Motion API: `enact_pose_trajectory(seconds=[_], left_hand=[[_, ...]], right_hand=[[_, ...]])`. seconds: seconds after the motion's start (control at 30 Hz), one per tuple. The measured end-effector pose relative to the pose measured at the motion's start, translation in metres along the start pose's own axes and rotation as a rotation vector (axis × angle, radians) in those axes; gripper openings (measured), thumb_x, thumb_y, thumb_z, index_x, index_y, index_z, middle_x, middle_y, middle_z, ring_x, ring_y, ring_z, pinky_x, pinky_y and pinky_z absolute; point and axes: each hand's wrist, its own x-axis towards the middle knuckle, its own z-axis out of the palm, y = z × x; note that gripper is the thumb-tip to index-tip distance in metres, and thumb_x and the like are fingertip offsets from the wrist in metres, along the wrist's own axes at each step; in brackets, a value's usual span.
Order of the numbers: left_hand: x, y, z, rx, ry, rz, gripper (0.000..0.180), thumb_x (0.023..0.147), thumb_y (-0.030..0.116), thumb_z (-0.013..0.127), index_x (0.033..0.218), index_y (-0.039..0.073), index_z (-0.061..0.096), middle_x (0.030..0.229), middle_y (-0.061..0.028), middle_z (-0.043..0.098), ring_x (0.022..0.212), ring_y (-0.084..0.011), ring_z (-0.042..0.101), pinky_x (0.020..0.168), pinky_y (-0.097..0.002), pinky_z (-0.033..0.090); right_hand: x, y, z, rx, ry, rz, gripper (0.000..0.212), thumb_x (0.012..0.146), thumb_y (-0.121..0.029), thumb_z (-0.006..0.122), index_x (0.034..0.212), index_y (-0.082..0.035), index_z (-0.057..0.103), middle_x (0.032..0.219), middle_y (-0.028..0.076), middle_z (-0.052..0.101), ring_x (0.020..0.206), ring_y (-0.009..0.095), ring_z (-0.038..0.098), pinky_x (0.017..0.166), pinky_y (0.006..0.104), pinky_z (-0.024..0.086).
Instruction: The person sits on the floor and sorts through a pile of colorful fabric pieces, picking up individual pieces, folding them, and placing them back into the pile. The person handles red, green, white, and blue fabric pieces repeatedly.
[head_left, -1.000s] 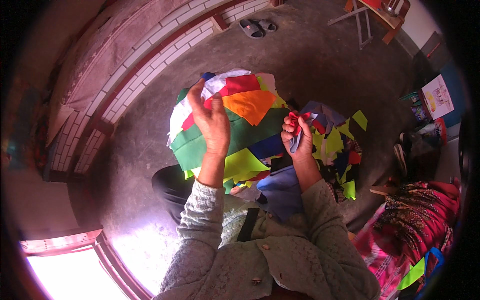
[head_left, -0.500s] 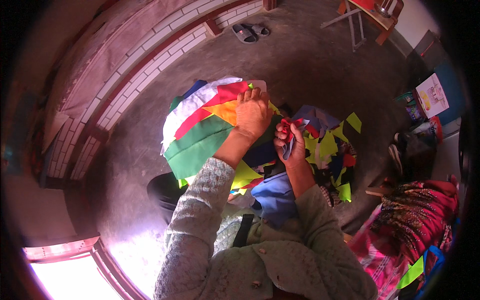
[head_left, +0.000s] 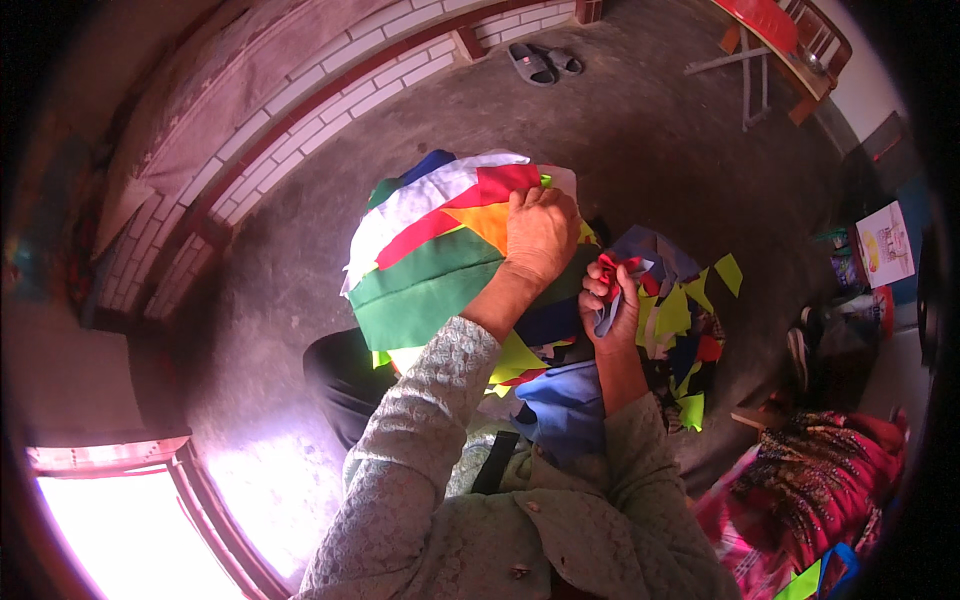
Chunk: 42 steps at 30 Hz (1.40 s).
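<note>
A multicoloured patchwork cloth (head_left: 425, 285), with green, white, red, orange and blue pieces, spreads over my lap. My left hand (head_left: 540, 235) is closed in a pinch on its upper right part, by the orange and red pieces. What lies under those fingertips is hidden. To the right, my right hand (head_left: 615, 305) is closed around a bunch of red and grey fabric scraps (head_left: 622, 272), whose ends stick out above and below the fingers. Below the hands, a blue cloth (head_left: 562, 405) rests on my lap.
A heap of yellow-green, dark and red scraps (head_left: 680, 320) lies right of my hands. Farther right are shiny magenta fabric (head_left: 820, 470) and a white printed box (head_left: 885, 243). Grey slippers (head_left: 533, 64) sit on the floor near a brick-edged ledge (head_left: 330, 105); a folding-legged table (head_left: 775, 55) stands far right.
The view has turned, so most of the scene sits farther right in the picture. Both hands keep their grip, with little change against the cloth.
</note>
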Motion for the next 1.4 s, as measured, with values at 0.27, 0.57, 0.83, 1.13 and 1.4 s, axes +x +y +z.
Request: enact_pose_trajectory(seconds=[0.27,0.57,0.83,1.13,1.4], left_hand=[[0.000,0.004,-0.014,0.017,-0.135,0.151,0.017,0.075,0.027,0.066,0.082,0.012,0.069,0.092,-0.0033,0.064,0.094,-0.0245,0.058,0.082,-0.0431,0.041],[0.000,0.008,-0.096,-0.794,0.094,-0.026,0.019,0.079,0.016,0.068,0.093,0.003,0.067,0.101,-0.0145,0.065,0.098,-0.0272,0.061,0.087,-0.0368,0.045],[-0.081,0.010,-0.119,-1.198,0.034,-0.401,0.017,0.090,0.012,0.061,0.101,0.000,0.063,0.104,-0.0072,0.066,0.098,-0.0132,0.059,0.089,-0.0274,0.043],[-0.101,0.022,-0.119,-1.300,-0.150,-0.333,0.037,0.082,0.010,0.070,0.114,-0.001,0.054,0.106,-0.0072,0.061,0.093,-0.0151,0.058,0.083,-0.0287,0.047],[-0.115,0.005,-0.111,-1.536,-0.210,-0.538,0.022,0.087,0.009,0.065,0.104,-0.002,0.058,0.093,-0.0068,0.064,0.079,-0.0100,0.058,0.072,-0.0246,0.047]], right_hand=[[0.000,-0.004,-0.003,-0.039,0.016,0.000,0.024,0.095,-0.024,0.051,0.114,-0.009,0.052,0.093,0.011,0.053,0.071,0.015,0.053,0.055,0.0266,0.044],[0.000,0.000,0.000,-0.063,-0.009,-0.021,0.028,0.093,-0.026,0.054,0.113,-0.007,0.054,0.094,0.012,0.056,0.070,0.015,0.053,0.055,0.0267,0.043],[-0.014,0.001,0.039,-0.297,0.049,-0.085,0.036,0.091,-0.028,0.055,0.119,-0.007,0.049,0.099,0.016,0.062,0.077,0.021,0.060,0.056,0.0310,0.047],[-0.043,0.051,0.093,-0.809,0.032,0.119,0.039,0.091,-0.026,0.057,0.122,-0.005,0.046,0.085,0.008,0.060,0.055,0.014,0.057,0.042,0.0251,0.044],[-0.046,0.052,0.106,-0.751,0.030,0.170,0.043,0.093,-0.033,0.051,0.123,-0.002,0.044,0.085,0.013,0.063,0.059,0.017,0.062,0.043,0.0250,0.047]])
